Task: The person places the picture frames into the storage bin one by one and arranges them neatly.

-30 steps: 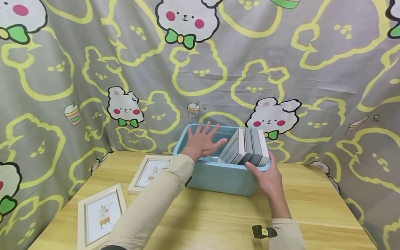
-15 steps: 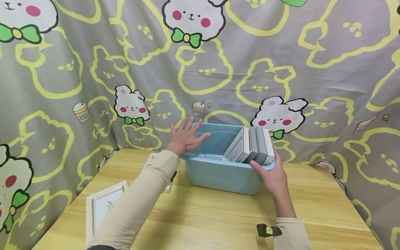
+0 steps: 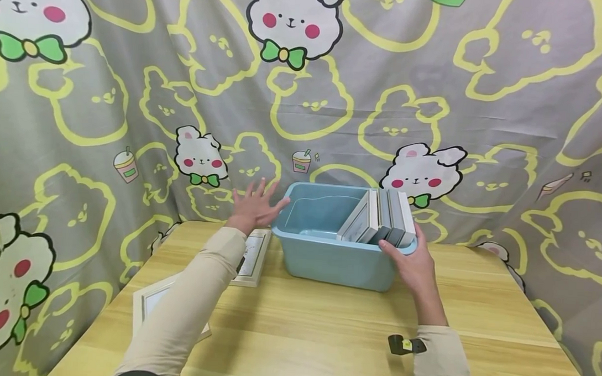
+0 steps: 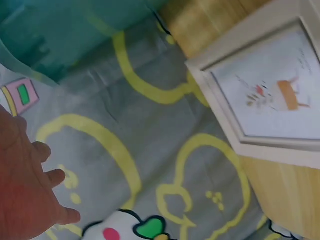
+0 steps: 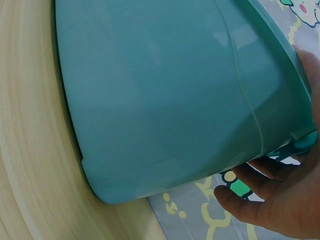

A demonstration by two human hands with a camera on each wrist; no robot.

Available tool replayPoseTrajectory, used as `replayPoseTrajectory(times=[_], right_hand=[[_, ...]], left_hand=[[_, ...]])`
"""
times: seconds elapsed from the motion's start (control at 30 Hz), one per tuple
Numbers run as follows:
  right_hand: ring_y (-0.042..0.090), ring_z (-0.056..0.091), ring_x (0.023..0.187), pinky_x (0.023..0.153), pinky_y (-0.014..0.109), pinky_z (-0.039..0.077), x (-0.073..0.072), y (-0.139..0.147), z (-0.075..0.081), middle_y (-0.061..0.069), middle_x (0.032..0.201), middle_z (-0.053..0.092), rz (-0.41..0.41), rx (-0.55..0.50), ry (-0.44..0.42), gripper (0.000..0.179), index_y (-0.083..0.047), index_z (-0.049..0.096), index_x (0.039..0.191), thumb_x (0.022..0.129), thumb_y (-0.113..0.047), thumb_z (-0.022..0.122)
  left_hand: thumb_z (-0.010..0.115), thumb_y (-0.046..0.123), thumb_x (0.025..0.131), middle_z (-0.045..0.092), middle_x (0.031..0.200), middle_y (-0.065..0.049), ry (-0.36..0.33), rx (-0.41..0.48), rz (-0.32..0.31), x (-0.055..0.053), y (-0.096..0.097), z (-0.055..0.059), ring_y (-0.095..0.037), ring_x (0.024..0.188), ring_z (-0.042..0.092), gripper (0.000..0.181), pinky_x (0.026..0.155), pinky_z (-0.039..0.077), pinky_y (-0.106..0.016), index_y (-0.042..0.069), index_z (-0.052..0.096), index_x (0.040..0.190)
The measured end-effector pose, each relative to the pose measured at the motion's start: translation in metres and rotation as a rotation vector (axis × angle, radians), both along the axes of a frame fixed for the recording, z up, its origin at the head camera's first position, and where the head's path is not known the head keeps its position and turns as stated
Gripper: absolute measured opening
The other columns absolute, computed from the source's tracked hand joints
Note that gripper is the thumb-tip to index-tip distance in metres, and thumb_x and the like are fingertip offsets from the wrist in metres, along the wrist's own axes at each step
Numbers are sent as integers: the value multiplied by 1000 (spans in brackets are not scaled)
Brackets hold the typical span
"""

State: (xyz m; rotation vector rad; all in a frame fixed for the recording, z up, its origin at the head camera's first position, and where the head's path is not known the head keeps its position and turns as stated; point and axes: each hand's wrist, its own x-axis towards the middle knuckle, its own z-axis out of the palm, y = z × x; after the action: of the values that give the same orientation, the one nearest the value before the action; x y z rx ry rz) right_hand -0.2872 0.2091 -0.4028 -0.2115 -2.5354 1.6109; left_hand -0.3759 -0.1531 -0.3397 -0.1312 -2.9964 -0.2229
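Note:
A blue plastic storage bin [image 3: 335, 264] stands on the table, with several picture frames [image 3: 387, 218] upright and leaning at its right end. My right hand [image 3: 415, 264] holds the bin's right front corner, thumb over the rim. In the right wrist view, the fingers [image 5: 245, 205] of that hand curl below the rim at the bin's end. My left hand [image 3: 252, 208] is spread wide in the air just left of the bin, holding nothing. Beneath its wrist lies a cream picture frame [image 3: 254, 255] with a plant print, also visible in the left wrist view.
Another cream picture frame [image 3: 145, 301] lies nearer on the left, partly covered by my left forearm. The wooden table [image 3: 321, 332] runs back to a grey curtain [image 3: 323, 122] with cartoon rabbits. Black straps sit on both wrists.
My left hand has moved leftward, from above the bin's left part to outside its left rim. My right hand keeps its hold on the corner, and the bin looks steady.

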Motion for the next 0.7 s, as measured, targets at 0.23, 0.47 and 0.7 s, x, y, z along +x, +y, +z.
replayPoseTrajectory(times=[0.23, 0.47, 0.7], right_hand=[[41, 26, 143, 111, 64, 25, 0, 0, -1, 14, 161, 21, 0, -5, -7, 109, -36, -3, 155, 77, -63, 68], [43, 26, 143, 111, 64, 25, 0, 1, -1, 15, 161, 20, -2, -6, -11, 109, -36, -4, 155, 78, -64, 67], [42, 25, 144, 112, 64, 24, 0, 1, -1, 15, 161, 20, 2, -24, -5, 109, -35, -3, 156, 78, -63, 68]], left_hand=[[17, 73, 92, 8, 164, -8, -18, 21, 20, 5, -23, -12, -42, 149, 6, 77, 109, -3, -73, 30, 14, 156], [9, 72, 93, 5, 164, -12, -75, 19, 62, 13, -48, -22, -46, 148, 4, 79, 107, 1, -76, 27, 10, 157], [9, 71, 93, 0, 164, -12, -152, 47, 113, 24, -76, -30, -46, 148, 2, 79, 104, -3, -78, 26, 5, 157]])
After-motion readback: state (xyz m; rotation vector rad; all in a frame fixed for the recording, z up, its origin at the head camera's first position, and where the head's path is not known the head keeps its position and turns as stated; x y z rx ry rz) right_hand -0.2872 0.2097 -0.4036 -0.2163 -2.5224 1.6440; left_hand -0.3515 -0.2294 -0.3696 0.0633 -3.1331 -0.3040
